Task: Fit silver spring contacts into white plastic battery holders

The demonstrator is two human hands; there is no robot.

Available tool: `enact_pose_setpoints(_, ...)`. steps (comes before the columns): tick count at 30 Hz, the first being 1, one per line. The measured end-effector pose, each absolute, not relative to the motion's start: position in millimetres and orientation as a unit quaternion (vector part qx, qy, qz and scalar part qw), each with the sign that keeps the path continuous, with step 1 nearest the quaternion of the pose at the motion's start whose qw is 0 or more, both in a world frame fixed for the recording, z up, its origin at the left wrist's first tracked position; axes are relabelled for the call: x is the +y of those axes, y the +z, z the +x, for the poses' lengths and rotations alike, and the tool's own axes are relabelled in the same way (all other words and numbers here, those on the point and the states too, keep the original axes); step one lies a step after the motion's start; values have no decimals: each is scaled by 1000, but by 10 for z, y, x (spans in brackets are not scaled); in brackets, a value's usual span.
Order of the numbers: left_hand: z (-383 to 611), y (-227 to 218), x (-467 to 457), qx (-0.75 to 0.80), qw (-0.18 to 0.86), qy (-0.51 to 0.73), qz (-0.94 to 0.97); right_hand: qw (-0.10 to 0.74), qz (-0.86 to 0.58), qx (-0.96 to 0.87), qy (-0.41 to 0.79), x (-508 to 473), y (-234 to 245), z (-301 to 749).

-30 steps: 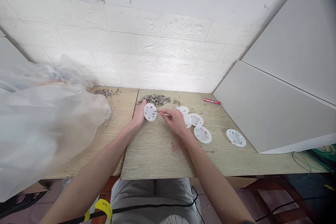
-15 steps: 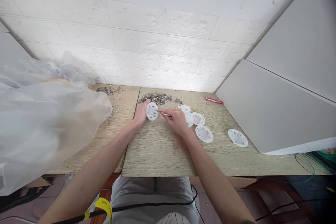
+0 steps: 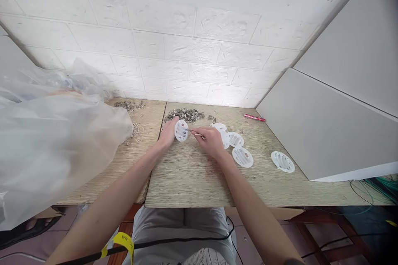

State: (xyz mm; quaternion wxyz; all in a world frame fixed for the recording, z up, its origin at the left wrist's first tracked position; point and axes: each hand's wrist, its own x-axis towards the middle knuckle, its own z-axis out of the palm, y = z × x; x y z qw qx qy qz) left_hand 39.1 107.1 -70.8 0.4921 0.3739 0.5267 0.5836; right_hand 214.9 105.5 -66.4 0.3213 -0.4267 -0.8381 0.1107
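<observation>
My left hand (image 3: 168, 134) is closed on the edge of a round white plastic battery-holder plate (image 3: 181, 131), tilted up above the table. Slots and small metal pieces show on its face. In my closed right hand (image 3: 212, 142) is a thin pointed tool (image 3: 199, 134), its tip at the plate's right side. Whether the tip touches the plate, or bears a small part, I cannot tell. Just behind the plate lies a heap of small metal pieces (image 3: 189, 115). Several similar white plates (image 3: 243, 157) lie beside my right hand, some overlapping.
Farther right lies another white plate (image 3: 282, 162) near a grey panel (image 3: 326, 132). A red pen (image 3: 254, 118) rests toward the back. On the left, a large translucent plastic bag (image 3: 59, 140) bulges over the table, with more metal pieces (image 3: 126, 106) behind it. A brick-patterned wall (image 3: 177, 72) closes the back.
The view has shifted slightly. Both hands keep their grips, and the tool's tip stays at the right side of the held plate.
</observation>
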Motion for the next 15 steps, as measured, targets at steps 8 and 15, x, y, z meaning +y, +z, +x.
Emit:
enact_pose_setpoints(8,441,-631,1022,535,465,565,423,305,-425,-848,82,1046,-642,2149)
enact_pose_setpoints(15,444,-653,1019,524,444,548,478,301,-414,-856,75,1035,-672,2124)
